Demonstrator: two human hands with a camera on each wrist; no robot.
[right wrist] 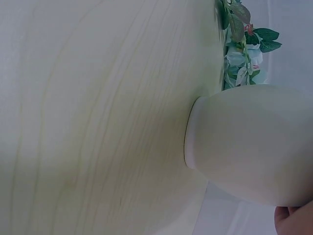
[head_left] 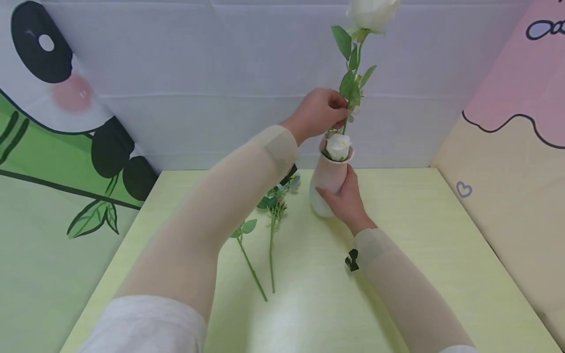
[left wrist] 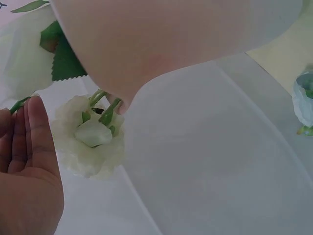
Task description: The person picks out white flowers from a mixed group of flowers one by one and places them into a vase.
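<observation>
My left hand (head_left: pixel 320 113) pinches the green stem of a tall white rose (head_left: pixel 372 13) above the vase mouth. In the left wrist view, the fingers of that left hand (left wrist: pixel 29 161) hold the stem at the left edge. My right hand (head_left: pixel 346 201) grips the side of the pale vase (head_left: pixel 321 191), which leans slightly on the table. A smaller white flower (head_left: pixel 338 147) sits at the vase's rim. The right wrist view shows the vase's body and base (right wrist: pixel 249 142), with a bit of the right hand (right wrist: pixel 296 220). Whether the rose's stem end is inside the vase is hidden.
Several flower stems (head_left: pixel 271 245) with leaves lie on the pale table (head_left: pixel 397 206) left of the vase, partly behind my left arm. A white cloth wall (head_left: pixel 198 73) stands behind. Printed panels (head_left: pixel 521 162) flank both sides. A black clip-like piece (head_left: pixel 351 260) sits by my right wrist.
</observation>
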